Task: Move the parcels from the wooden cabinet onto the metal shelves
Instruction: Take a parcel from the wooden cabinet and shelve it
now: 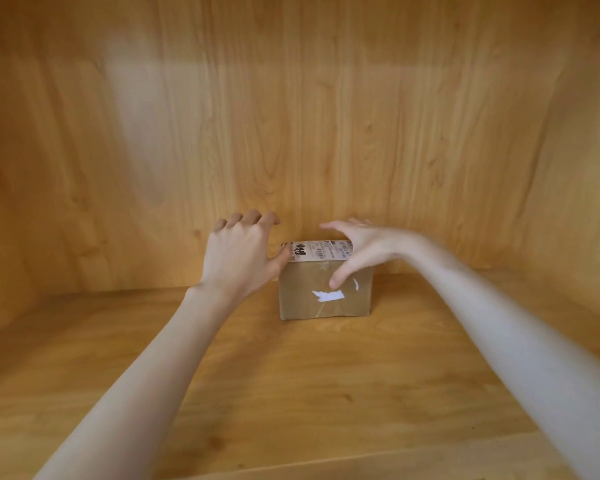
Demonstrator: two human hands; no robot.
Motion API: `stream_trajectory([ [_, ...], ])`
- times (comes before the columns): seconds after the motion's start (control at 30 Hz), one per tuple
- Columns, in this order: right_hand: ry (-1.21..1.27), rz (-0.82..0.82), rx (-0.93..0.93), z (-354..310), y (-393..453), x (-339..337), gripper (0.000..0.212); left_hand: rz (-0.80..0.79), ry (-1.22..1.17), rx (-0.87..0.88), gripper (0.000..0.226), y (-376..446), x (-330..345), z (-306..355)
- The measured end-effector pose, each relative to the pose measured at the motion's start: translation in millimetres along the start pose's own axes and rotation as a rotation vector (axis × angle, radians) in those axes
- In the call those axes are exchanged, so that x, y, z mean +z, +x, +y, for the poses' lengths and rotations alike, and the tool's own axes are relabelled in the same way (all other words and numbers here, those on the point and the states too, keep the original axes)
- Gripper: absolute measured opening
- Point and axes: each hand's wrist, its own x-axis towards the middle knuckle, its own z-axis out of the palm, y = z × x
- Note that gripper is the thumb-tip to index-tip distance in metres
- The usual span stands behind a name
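One cardboard parcel [326,289] sits on the wooden cabinet [291,116] floor near the back wall, white label on top. Two hands: left hand [238,254] grip spread, thumb touching parcel's left top edge; right hand [359,245] grip spread over its top, holding nothing.

So I've got one parcel [325,289] sitting on the cabinet shelf [291,393], close to the back wall [291,116]. Left hand [238,254] is at its left edge, right hand [357,247] over its top right.
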Motion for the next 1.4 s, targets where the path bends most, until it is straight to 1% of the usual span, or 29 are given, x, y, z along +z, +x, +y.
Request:
stream_trajectory([
  [0.17,-0.025,-0.085,-0.03,4,22,4,0.113,-0.013,0.016,-0.02,0.043,-3,-1,-4],
  [0.23,-0.013,-0.069,-0.037,6,25,9,0.115,-0.014,0.009,-0.028,0.043,-4,-3,-6],
  [0.3,0.002,-0.009,-0.047,8,21,13,0.114,-0.005,0.009,-0.034,0.048,-7,-6,-6],
  [0.37,0.004,0.088,-0.051,7,11,15,0.115,0.007,0.011,-0.038,0.052,-10,-11,-5],
  [0.4,-0.023,0.172,-0.056,5,4,16,0.115,0.009,0.013,-0.045,0.052,-11,-14,-4],
  [0.5,-0.169,0.521,-0.092,-3,-20,13,0.116,0.014,0.01,-0.066,0.046,-15,-21,-1],
  [0.57,-0.226,0.688,-0.131,-6,-36,10,0.113,0.024,-0.005,-0.059,0.047,-18,-27,3],
  [0.7,-0.342,0.877,-0.183,-10,-64,6,0.106,0.039,-0.04,-0.036,0.048,-25,-35,13],
  [0.87,-0.351,1.03,-0.164,-16,-87,9,0.1,0.037,-0.069,-0.019,0.039,-34,-44,20],
  [0.93,-0.348,1.056,-0.147,-18,-96,10,0.1,0.039,-0.086,-0.015,0.038,-38,-47,24],
  [1.23,-0.399,1.019,-0.087,-15,-127,15,0.102,0.041,-0.167,0.011,0.039,-46,-56,39],
  [1.4,-0.429,1.046,-0.062,-5,-143,19,0.101,0.032,-0.207,0.026,0.042,-49,-57,56],
])
